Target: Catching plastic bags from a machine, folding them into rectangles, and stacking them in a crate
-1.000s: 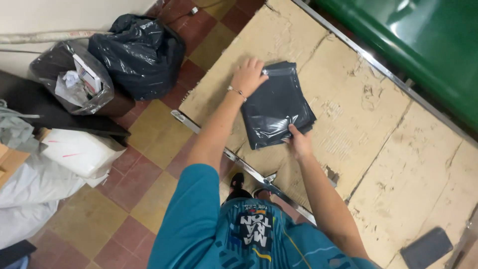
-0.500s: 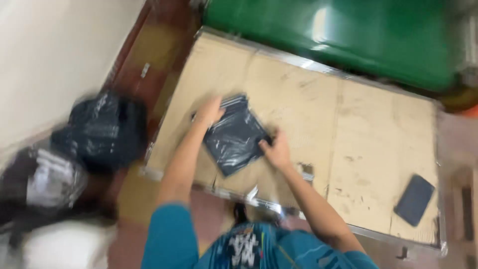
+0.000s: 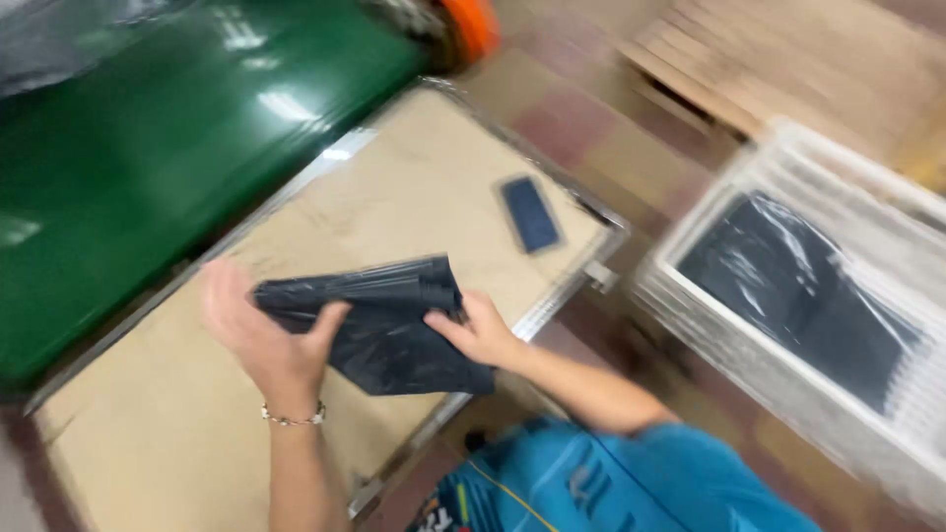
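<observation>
1. Both hands are gripping the dark grey plastic mailer bag point(image 3: 379, 325) right now: the left hand point(image 3: 264, 340) is closing on its left end, thumb over the top and fingers under, a thin bracelet point(image 3: 293, 418) sitting at the wrist.
2. The right hand point(image 3: 480, 330) is pinching the bag's right edge, fingers curled onto the plastic.
3. The bag is being held over the near part of the beige worktable point(image 3: 414, 197), folded over at the top, with its lower corner hanging down toward the table's near rim. Whether it is touching the top I cannot tell.
4. The table's metal edging point(image 3: 552, 305) is running just beside the right hand; past that rim the floor is dropping away.
5. Open tabletop is lying beyond the bag, up to a dark flat phone-like slab point(image 3: 530, 213) resting well apart from the hands, near the far right corner.
6. A green bin-like surface point(image 3: 148, 148) is pressing along the table's left edge.
7. To the right, a white crate point(image 3: 709, 315) is standing on the floor with a black plastic bag point(image 3: 788, 286) inside it.
8. Tan and reddish floor tiles point(image 3: 581, 108) are showing beyond, and the view is blurring throughout.
</observation>
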